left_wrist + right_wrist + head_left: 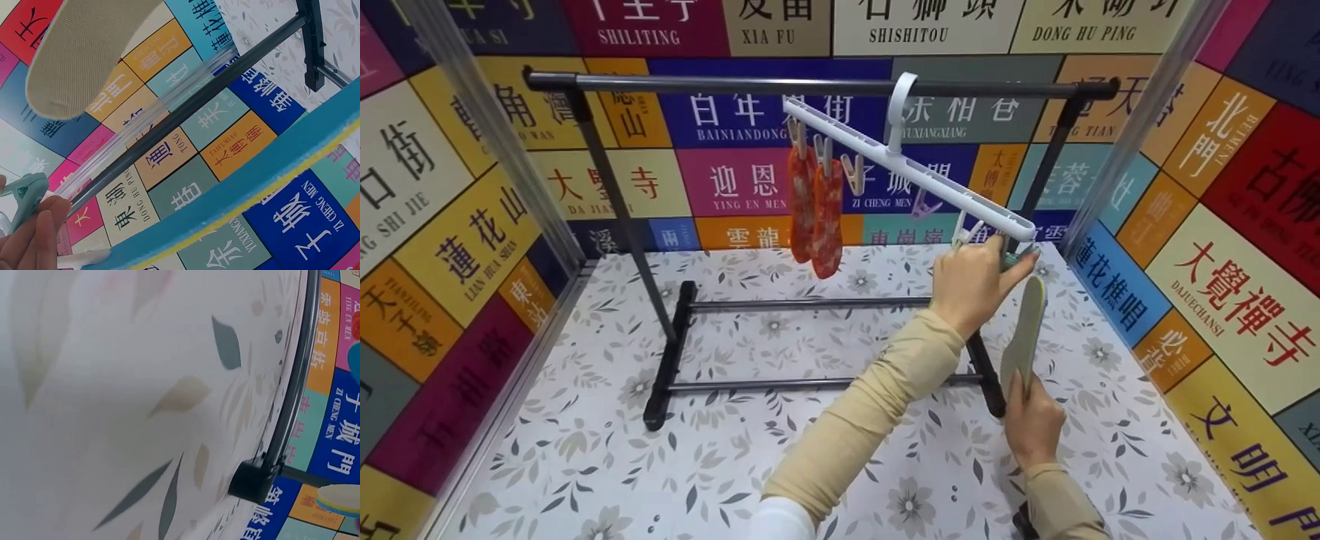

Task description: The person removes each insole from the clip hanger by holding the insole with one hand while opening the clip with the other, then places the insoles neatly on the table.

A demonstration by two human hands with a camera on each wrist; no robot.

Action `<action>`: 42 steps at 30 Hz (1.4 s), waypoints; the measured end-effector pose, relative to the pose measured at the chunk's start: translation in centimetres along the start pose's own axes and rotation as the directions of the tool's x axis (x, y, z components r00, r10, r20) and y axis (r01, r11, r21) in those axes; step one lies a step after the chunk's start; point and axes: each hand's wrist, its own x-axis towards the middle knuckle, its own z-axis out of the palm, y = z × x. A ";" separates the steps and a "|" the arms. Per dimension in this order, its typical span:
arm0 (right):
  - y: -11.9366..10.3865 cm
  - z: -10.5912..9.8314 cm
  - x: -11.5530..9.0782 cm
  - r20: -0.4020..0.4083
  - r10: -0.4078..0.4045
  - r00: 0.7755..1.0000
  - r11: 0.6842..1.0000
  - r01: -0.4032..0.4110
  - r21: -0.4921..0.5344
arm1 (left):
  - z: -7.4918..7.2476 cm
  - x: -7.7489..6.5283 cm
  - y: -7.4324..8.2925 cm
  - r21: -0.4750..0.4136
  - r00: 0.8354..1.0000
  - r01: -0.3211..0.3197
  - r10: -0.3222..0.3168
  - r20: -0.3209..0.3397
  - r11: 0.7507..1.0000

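My left hand (971, 285) is at the right end of the white hanger (930, 176) and pinches a green clothespin (25, 197), partly hidden behind the fingers in the head view. Below it, my right hand (1033, 420) grips a beige insole (1024, 334) with a yellow and blue edge by its lower end. That insole (84, 56) stands toe up, its tip close under the clothespin. Close to the left wrist camera runs another insole (236, 197) with a teal and yellow edge, a white clothespin tip (84, 259) at its end; my left hand hides it in the head view.
The hanger hooks over the bar (720, 85) of a black rack on a leaf-patterned surface (780, 337). Two red-orange mottled insole-shaped pieces (826, 217) hang from clothespins (823, 156) on its left half. Another clothespin (852, 174) hangs beside them. Sign-covered walls (1260, 225) surround the rack.
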 end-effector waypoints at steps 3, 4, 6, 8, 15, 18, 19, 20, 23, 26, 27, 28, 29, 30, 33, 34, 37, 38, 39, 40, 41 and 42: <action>0.3 -0.1 0.2 0.016 0.058 0.998 0.998 -0.058 -0.009 | 0.2 -0.4 -0.2 0.018 1.000 -0.015 0.015 -0.022 1.000; 0.4 -0.2 0.3 0.021 0.074 0.997 0.997 -0.074 -0.013 | 0.3 -0.5 -0.2 0.019 0.999 -0.019 0.020 -0.027 1.000; 0.6 -0.2 0.4 0.022 0.091 0.996 0.996 -0.091 -0.021 | 0.5 -0.9 -0.3 0.031 0.999 -0.033 0.034 -0.034 0.999; 0.7 -0.3 0.6 0.020 0.096 0.995 0.995 -0.095 -0.027 | 0.7 -1.3 -0.4 0.032 0.998 -0.050 0.051 -0.034 0.998; 1.3 -0.3 1.0 0.004 0.062 0.998 0.998 -0.062 -0.031 | 0.7 -2.2 -0.9 -0.009 0.990 -0.127 0.126 -0.068 0.992; 1.7 -0.2 1.2 0.006 0.067 0.998 0.997 -0.067 -0.035 | 0.3 -2.5 -1.2 -0.039 0.986 -0.147 0.143 -0.086 0.988; 1.8 -0.2 1.3 0.007 0.069 0.998 0.997 -0.069 -0.034 | 0.1 -2.6 -1.3 -0.049 0.985 -0.151 0.146 -0.089 0.987; 1.9 -0.1 1.3 0.009 0.071 0.997 0.997 -0.071 -0.034 | -0.1 -2.7 -1.4 -0.060 0.985 -0.154 0.149 -0.089 0.986; 2.3 -0.1 1.5 0.016 0.075 0.997 0.997 -0.074 -0.037 | -0.8 -3.1 -2.0 -0.114 0.985 -0.158 0.148 -0.093 0.981; 2.5 -0.2 1.6 0.034 0.079 0.996 0.996 -0.078 -0.041 | -1.6 -3.5 -2.9 -0.158 0.986 -0.149 0.134 -0.101 0.976; 2.6 -0.1 1.7 0.037 0.083 0.996 0.996 -0.082 -0.040 | -1.9 -3.6 -3.2 -0.166 0.986 -0.143 0.127 -0.103 0.976; 2.6 -0.2 1.9 0.041 0.089 0.995 0.995 -0.087 -0.040 | -2.2 -3.7 -3.5 -0.171 0.987 -0.136 0.119 -0.106 0.976; 2.6 -0.2 2.0 0.047 0.097 0.994 0.995 -0.095 -0.041 | -2.4 -3.7 -3.9 -0.175 0.988 -0.129 0.111 -0.109 0.976; 2.5 -0.1 2.1 0.053 0.107 0.993 0.994 -0.105 -0.042 | -2.6 -3.8 -4.1 -0.178 0.988 -0.122 0.103 -0.111 0.976; 2.4 -0.1 2.6 0.061 0.135 0.989 0.990 -0.132 -0.047 | -3.2 -4.1 -4.9 -0.196 0.990 -0.101 0.080 -0.113 0.975; 2.4 -0.2 2.7 0.065 0.141 0.988 0.989 -0.138 -0.049 | -3.3 -4.3 -5.2 -0.202 0.990 -0.097 0.074 -0.116 0.975; 2.3 -0.3 3.2 0.074 0.161 0.984 0.986 -0.158 -0.051 | -3.6 -4.9 -6.0 -0.217 0.990 -0.086 0.060 -0.124 0.972; 2.4 -0.3 3.3 0.077 0.169 0.983 0.985 -0.165 -0.051 | -3.7 -5.1 -6.3 -0.221 0.990 -0.083 0.056 -0.126 0.972; 2.4 -0.3 3.4 0.079 0.174 0.982 0.984 -0.170 -0.050 | -3.8 -5.3 -6.6 -0.214 0.990 -0.079 0.051 -0.134 0.974; 2.5 -0.3 3.5 0.084 0.180 0.980 0.983 -0.176 -0.050 | -3.8 -5.5 -6.9 -0.207 0.989 -0.075 0.046 -0.140 0.975; 2.7 -0.3 3.6 0.088 0.189 0.978 0.982 -0.185 -0.049 | -3.9 -5.7 -7.2 -0.201 0.989 -0.070 0.041 -0.145 0.977; 2.9 -0.3 3.7 0.094 0.196 0.976 0.980 -0.192 -0.049 | -3.9 -5.9 -7.5 -0.196 0.988 -0.066 0.036 -0.151 0.978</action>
